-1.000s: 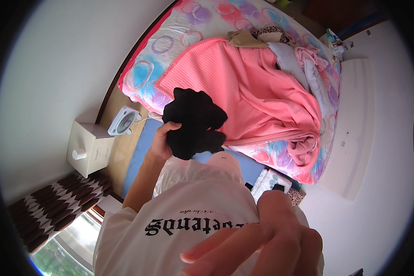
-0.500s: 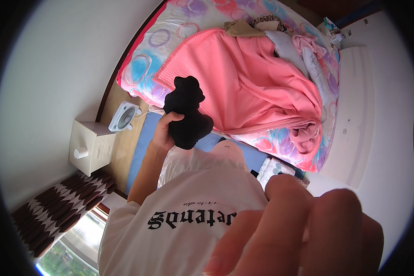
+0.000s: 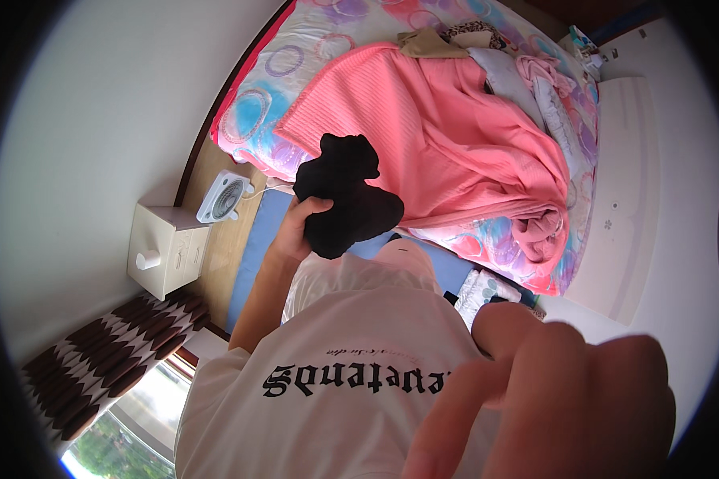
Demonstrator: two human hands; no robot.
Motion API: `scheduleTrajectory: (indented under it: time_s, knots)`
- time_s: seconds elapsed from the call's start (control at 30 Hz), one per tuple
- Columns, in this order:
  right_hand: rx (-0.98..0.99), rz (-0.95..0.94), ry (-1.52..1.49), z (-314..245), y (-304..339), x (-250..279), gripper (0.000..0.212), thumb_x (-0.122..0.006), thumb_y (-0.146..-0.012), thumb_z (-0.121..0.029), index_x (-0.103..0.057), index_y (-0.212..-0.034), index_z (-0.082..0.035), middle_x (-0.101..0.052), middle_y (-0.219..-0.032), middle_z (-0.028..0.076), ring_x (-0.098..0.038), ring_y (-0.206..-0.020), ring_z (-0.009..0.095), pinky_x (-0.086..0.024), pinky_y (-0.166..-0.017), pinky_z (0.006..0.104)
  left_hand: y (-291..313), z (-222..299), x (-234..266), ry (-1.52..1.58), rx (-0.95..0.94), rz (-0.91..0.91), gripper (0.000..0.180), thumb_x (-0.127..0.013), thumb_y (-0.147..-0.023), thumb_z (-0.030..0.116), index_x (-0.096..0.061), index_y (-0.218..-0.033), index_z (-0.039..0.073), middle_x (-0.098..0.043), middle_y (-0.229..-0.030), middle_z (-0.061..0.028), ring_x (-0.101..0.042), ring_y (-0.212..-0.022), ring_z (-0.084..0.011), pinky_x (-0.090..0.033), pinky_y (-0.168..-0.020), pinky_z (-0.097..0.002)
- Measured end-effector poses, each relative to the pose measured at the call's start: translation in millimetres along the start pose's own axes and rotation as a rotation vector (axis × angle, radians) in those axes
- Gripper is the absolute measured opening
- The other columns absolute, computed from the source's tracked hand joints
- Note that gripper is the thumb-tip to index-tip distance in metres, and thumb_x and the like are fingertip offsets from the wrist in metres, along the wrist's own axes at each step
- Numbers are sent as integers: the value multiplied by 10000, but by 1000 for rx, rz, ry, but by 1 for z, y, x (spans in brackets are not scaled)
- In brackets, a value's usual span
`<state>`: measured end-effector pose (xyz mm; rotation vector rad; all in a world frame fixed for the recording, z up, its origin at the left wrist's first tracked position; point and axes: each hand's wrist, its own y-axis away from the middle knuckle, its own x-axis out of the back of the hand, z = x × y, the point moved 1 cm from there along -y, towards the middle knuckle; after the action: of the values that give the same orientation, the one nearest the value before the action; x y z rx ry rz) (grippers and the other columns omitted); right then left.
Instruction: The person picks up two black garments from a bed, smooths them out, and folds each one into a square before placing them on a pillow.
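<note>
My left hand (image 3: 305, 227) is closed on a bunched black cloth (image 3: 345, 195), held up in front of my body. The cloth hangs in a soft lump with folded lobes, and its kind cannot be made out. Behind it in the picture lies the near edge of a pink ribbed blanket (image 3: 423, 136). Very close at the lower right looms my right hand (image 3: 551, 391), its fingers bent and apart. I see nothing between them, though the fingertips run out of the picture.
The blanket covers much of a bed with a circle-patterned sheet (image 3: 284, 60). Clothes (image 3: 427, 44) and a pale pillow (image 3: 503, 76) lie at its far side. At left stand a white box fan (image 3: 224, 197) and a small cabinet (image 3: 164, 251). A blue mat (image 3: 268, 219) lies beside the bed.
The black cloth has shifted a little to the right with my left hand and looks wider and turned. My right hand has moved slightly right and its fingers have shifted.
</note>
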<state>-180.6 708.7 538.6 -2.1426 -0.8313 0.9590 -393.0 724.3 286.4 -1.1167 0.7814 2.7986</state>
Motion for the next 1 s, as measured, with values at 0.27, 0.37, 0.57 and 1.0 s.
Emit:
scheduleTrajectory:
  time_s: [0.27, 0.37, 0.57, 1.0]
  knots:
    - [-32, -61, 65, 11, 7, 38, 460, -613, -902, -43, -505, -1346, 11, -582, -1331, 166, -536, -1327, 280, -385, -1162, 501, 9, -2, 7, -3, -10, -38, 636, -675, -817, 143, -524, -1415, -11, -654, -1280, -161, -662, -1163, -299, -539, -1023, -420]
    - [-172, 4, 266, 45, 22, 83, 480, -600, -902, -37, -495, -1368, 16, -570, -1354, 166, -525, -1347, 279, -371, -1171, 501, 20, 0, 18, -39, 8, -67, 660, -675, -816, 149, -501, -1427, -29, -648, -1293, -181, -673, -1159, -309, -552, -1014, -433]
    - [-1045, 96, 164, 150, 137, 173, 773, -759, -898, -363, -418, -1503, -24, -473, -1501, 120, -428, -1433, 238, -329, -1200, 425, 25, -18, 49, 141, -46, -236, 703, -730, -880, 279, -481, -1457, -36, -658, -1323, -195, -662, -1210, -319, -532, -1061, -432]
    - [-759, 118, 549, 115, 118, 192, 131, -504, -1053, -42, -580, -1148, 9, -590, -1098, 30, -521, -974, 90, -443, -873, 262, 24, 43, 71, -318, -191, 43, 551, -594, -1067, 393, -517, -1478, 34, -645, -1352, -63, -616, -1232, -154, -487, -1047, -319]
